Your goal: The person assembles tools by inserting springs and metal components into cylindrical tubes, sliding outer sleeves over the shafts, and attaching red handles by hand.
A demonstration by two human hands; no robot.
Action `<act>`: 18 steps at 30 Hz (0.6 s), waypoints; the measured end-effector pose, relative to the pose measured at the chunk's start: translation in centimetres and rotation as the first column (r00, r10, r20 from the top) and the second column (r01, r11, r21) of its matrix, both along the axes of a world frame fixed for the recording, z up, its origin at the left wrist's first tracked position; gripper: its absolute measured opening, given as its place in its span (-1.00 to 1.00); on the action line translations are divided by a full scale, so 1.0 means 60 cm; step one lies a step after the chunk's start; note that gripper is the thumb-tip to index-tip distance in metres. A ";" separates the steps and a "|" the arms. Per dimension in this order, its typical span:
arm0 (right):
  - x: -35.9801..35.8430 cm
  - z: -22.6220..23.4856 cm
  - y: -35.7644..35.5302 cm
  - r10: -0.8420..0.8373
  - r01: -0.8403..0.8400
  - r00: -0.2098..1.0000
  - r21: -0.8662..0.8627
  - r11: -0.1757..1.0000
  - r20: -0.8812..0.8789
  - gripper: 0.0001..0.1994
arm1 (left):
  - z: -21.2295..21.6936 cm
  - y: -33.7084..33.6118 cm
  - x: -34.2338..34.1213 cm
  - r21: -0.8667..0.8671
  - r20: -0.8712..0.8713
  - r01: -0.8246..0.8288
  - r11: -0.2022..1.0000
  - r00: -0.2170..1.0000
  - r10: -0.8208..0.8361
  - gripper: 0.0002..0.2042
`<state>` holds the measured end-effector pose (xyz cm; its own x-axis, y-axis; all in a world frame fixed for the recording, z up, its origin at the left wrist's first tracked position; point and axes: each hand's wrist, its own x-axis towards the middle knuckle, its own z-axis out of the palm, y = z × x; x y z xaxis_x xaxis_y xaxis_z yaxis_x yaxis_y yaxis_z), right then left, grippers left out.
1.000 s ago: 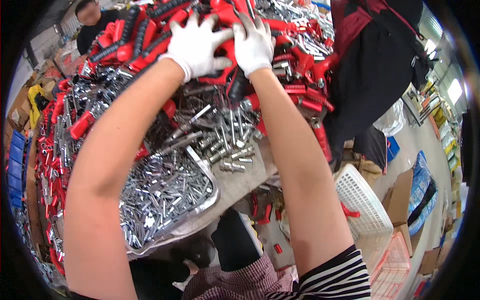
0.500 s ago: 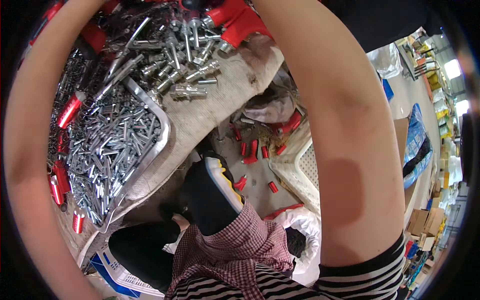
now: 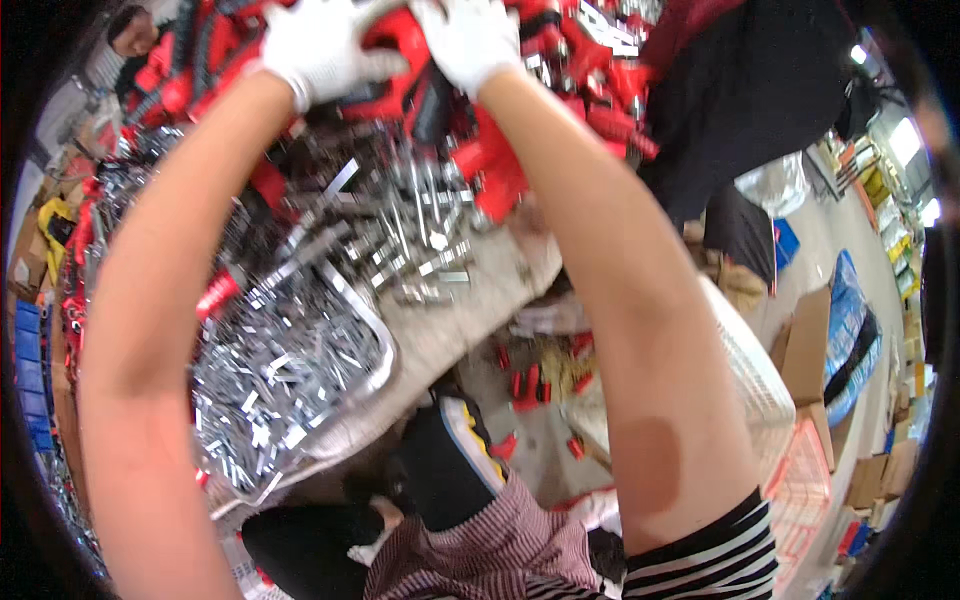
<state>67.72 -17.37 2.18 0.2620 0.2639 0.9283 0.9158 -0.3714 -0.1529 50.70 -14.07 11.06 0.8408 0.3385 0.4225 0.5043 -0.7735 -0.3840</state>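
Both hands wear white gloves and reach to the top edge, over a pile of red and black tool parts. My left hand (image 3: 322,48) lies over the pile with thumb and a finger stretched apart; a red part (image 3: 402,42) shows just beyond them. Close beside it, my right hand (image 3: 468,42) rests over the same pile, its fingers partly cut off by the edge and blurred. Below the hands lie shiny metal fittings (image 3: 400,260) and long pins on a beige cloth (image 3: 480,290). A metal tray (image 3: 385,350) full of small silver pins stands nearer to me.
Dark cloth (image 3: 750,110) hangs at the upper right. White (image 3: 745,350) and pink (image 3: 800,490) crates stand on the right by a cardboard box (image 3: 805,350). Red pieces (image 3: 530,385) lie on the floor. Another person (image 3: 135,35) is at the far left.
The view has shifted, bringing both gloved hands into sight at the top. The tray and fittings now appear lower and further right. More of the red pile shows.
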 end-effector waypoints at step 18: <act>-0.036 0.029 -0.053 0.111 -0.165 0.951 -0.169 0.972 -0.290 -0.42 | 0.007 0.042 -0.027 0.099 0.038 0.103 0.990 0.993 -0.107 -0.16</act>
<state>65.54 -20.58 3.92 0.4503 0.4785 0.7538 0.8913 -0.2916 -0.3473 49.10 -11.53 11.46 0.8499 0.2048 0.4855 0.4397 -0.7834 -0.4393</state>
